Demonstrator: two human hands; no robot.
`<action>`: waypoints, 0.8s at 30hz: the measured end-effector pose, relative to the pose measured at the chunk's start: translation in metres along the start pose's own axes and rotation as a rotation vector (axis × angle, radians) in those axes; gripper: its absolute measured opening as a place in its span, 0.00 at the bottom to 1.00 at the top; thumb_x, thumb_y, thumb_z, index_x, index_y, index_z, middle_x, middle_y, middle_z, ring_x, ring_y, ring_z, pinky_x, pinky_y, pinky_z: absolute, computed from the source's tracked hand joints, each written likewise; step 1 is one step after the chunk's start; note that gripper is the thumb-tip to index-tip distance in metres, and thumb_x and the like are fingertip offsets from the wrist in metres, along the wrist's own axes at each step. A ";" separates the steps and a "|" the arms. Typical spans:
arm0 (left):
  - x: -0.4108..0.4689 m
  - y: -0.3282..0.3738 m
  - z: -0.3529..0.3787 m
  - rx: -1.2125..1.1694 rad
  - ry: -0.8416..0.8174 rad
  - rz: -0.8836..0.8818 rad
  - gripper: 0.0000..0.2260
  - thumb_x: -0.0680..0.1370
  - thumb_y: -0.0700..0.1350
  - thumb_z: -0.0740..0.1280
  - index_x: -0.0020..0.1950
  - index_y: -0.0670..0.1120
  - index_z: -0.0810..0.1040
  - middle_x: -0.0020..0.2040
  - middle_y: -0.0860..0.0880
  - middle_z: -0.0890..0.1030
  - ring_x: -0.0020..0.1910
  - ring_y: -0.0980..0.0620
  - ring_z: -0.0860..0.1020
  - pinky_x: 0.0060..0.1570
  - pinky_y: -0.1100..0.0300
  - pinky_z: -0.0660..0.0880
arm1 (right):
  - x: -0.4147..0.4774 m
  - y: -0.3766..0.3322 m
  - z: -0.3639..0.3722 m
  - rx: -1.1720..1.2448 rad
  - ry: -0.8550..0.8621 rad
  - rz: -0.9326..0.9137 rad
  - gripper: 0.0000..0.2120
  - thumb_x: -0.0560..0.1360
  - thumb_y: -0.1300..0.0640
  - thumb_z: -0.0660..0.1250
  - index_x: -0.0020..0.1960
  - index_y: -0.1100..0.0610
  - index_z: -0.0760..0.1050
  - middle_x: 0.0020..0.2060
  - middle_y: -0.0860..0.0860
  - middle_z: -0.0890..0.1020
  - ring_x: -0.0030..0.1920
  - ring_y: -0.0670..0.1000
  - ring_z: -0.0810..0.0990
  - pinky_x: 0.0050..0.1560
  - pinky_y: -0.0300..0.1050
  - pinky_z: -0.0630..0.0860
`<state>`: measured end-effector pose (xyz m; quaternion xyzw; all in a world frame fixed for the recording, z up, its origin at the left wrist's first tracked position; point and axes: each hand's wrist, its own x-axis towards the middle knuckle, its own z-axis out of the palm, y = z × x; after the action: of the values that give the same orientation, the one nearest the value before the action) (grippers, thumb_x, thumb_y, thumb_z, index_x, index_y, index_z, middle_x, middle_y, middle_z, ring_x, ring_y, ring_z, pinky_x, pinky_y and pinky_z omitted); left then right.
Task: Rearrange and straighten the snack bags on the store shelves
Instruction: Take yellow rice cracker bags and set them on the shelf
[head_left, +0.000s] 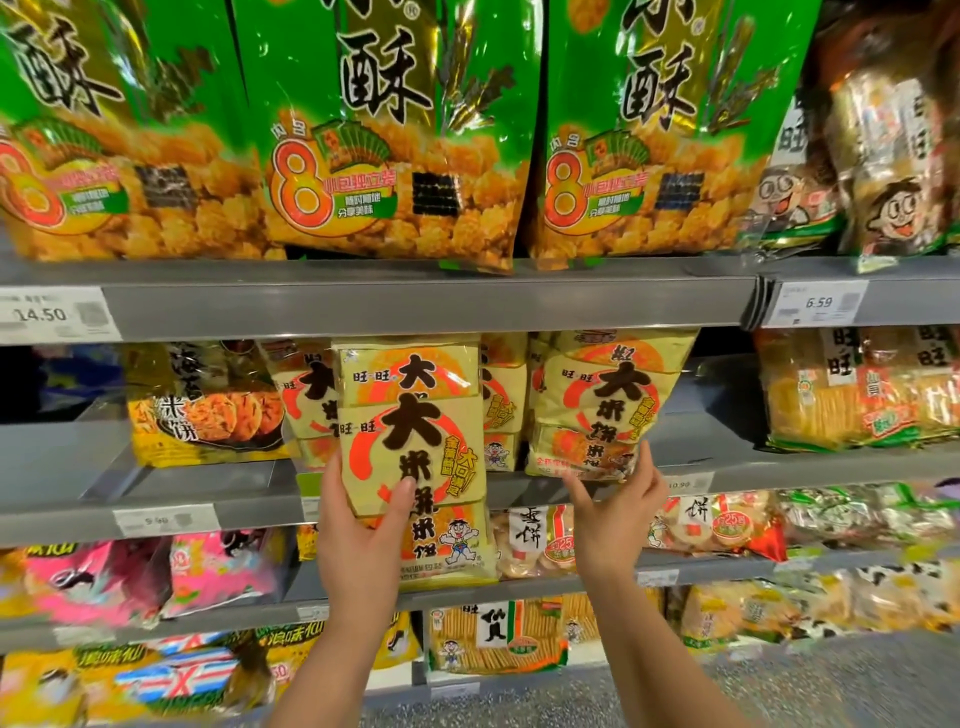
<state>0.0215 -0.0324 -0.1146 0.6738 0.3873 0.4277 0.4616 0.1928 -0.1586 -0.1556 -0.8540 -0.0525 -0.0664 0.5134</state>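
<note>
A pale yellow rice-cracker bag (415, 447) with black characters and an orange ring is held upright in front of the middle shelf. My left hand (358, 535) grips its lower left edge, thumb on the front. A second bag of the same kind (602, 400) stands tilted on the middle shelf (218, 504) to the right. My right hand (618, 514) touches its bottom edge with spread fingers. More bags of this kind (306, 400) stand behind the held one.
Large green snack bags (395, 130) fill the top shelf (415, 301). A yellow seaweed-cracker bag (202, 405) stands at the left, orange cracker bags (852, 395) at the right. Pink bags (130, 577) and other packs lie on lower shelves. Price labels (818, 302) line the shelf edges.
</note>
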 end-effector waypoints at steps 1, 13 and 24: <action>0.000 -0.001 -0.001 0.001 0.001 -0.001 0.26 0.73 0.49 0.69 0.69 0.53 0.64 0.55 0.53 0.77 0.54 0.53 0.75 0.48 0.62 0.70 | -0.002 0.001 0.003 0.004 -0.007 -0.001 0.43 0.67 0.47 0.74 0.74 0.50 0.54 0.68 0.58 0.62 0.66 0.60 0.66 0.60 0.62 0.71; -0.004 -0.004 0.005 -0.013 -0.018 0.001 0.26 0.73 0.46 0.70 0.69 0.51 0.64 0.55 0.52 0.77 0.52 0.54 0.76 0.48 0.66 0.71 | -0.001 -0.030 0.029 0.079 -0.089 0.160 0.53 0.68 0.46 0.74 0.77 0.51 0.40 0.73 0.59 0.51 0.67 0.63 0.67 0.60 0.52 0.70; -0.004 -0.003 0.000 -0.024 -0.010 0.006 0.28 0.73 0.46 0.70 0.70 0.52 0.63 0.57 0.51 0.77 0.53 0.53 0.75 0.44 0.67 0.68 | -0.002 -0.044 0.037 0.304 -0.033 0.154 0.51 0.68 0.55 0.76 0.77 0.56 0.43 0.75 0.57 0.51 0.74 0.53 0.53 0.67 0.42 0.58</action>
<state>0.0202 -0.0353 -0.1180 0.6715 0.3780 0.4303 0.4701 0.1857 -0.1054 -0.1354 -0.7688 -0.0046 -0.0040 0.6394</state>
